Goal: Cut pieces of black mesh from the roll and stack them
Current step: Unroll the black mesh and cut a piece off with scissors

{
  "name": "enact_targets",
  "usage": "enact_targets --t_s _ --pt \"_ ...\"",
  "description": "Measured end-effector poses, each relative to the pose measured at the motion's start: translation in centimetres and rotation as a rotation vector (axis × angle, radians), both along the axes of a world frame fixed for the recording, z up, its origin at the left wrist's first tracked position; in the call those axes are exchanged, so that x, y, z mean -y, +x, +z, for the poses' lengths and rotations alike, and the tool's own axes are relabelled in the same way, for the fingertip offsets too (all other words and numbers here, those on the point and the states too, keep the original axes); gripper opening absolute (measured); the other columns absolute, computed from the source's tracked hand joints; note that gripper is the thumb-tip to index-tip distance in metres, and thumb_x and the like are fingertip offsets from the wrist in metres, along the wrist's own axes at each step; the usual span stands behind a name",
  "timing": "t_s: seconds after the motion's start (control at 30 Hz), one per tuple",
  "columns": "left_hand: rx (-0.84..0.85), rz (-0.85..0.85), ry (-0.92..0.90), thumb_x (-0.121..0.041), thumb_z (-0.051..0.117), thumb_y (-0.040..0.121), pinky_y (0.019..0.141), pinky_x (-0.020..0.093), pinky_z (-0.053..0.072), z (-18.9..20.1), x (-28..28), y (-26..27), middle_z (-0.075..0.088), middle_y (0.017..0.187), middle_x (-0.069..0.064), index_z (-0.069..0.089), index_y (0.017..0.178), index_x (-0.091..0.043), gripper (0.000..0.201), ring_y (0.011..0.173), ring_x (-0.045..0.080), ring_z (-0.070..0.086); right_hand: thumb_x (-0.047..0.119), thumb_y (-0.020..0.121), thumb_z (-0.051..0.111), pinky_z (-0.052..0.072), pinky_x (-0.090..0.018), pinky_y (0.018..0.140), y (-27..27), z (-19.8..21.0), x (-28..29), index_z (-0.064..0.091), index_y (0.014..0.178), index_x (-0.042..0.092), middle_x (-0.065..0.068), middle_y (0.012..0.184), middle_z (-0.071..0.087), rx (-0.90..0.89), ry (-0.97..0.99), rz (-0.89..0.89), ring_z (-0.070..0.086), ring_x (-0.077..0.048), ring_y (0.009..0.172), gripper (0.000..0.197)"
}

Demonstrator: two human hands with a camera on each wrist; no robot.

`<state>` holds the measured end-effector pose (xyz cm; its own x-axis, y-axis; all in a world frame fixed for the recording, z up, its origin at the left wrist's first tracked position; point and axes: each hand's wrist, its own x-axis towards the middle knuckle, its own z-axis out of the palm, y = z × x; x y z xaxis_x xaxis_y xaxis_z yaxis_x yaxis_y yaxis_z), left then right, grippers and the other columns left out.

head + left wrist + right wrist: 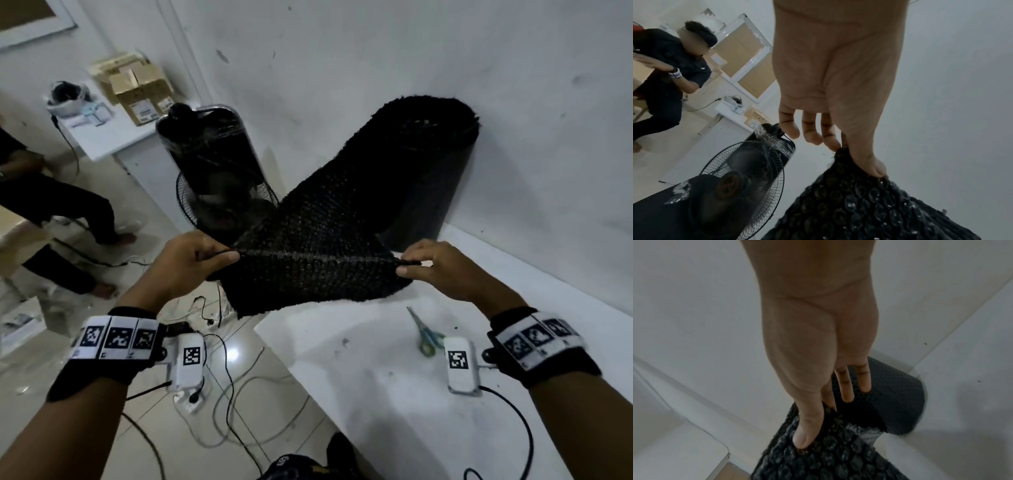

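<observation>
Left hand [191, 260] and right hand [442, 265] pinch the mesh [318, 246] fold's ends above the table [376, 394] edge.

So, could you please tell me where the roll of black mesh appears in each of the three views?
Head: the mesh roll leans on the wall, upper right of centre.
Left wrist: the roll itself is not in view; only its pulled-out sheet shows, lower right.
Right wrist: the roll shows right of centre, past the fingers.
Shared landmark: the pulled-out sheet, pinched by both hands.
</observation>
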<state>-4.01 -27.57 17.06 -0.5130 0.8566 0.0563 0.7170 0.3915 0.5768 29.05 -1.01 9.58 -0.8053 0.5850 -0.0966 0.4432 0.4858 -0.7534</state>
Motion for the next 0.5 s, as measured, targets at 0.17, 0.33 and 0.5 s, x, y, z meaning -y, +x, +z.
enact_targets --t_s 0.17,0.33,0.5 --pt "-0.113 0.114 0.016 -0.056 0.068 0.076 0.062 0.030 0.044 1.1 -0.5 -1.6 0.061 0.077 0.001 0.066 0.061 -0.030 0.030 0.066 0.015 0.056 0.026 0.088 0.074 0.051 -0.032 0.082 0.5 1.6 -0.5 0.077 0.087 0.023 0.004 0.083 0.075 -0.005 -0.088 0.005 0.069 -0.011 0.085 0.005" --pt "-0.224 0.056 0.179 -0.050 0.073 0.082 0.074 0.029 0.044 3.4 -2.6 3.7 0.059 0.101 -0.006 0.073 0.100 -0.026 0.030 0.079 0.013 0.056 0.029 0.088 0.073 0.053 -0.045 0.084 0.5 2.1 -1.3 0.077 0.086 0.020 -0.002 0.081 0.074 0.002 -0.064 0.007 0.070 -0.021 0.083 0.009" --pt "-0.292 -0.257 -0.274 -0.058 0.070 0.083 0.096 0.038 0.050 0.1 -6.3 8.4 0.058 0.130 -0.010 0.055 0.138 -0.034 0.061 0.118 0.016 0.056 0.030 0.089 0.072 0.053 -0.045 0.082 -0.1 2.7 -1.0 0.076 0.084 0.020 -0.004 0.079 0.073 0.033 -0.047 0.051 0.068 -0.025 0.083 0.012"
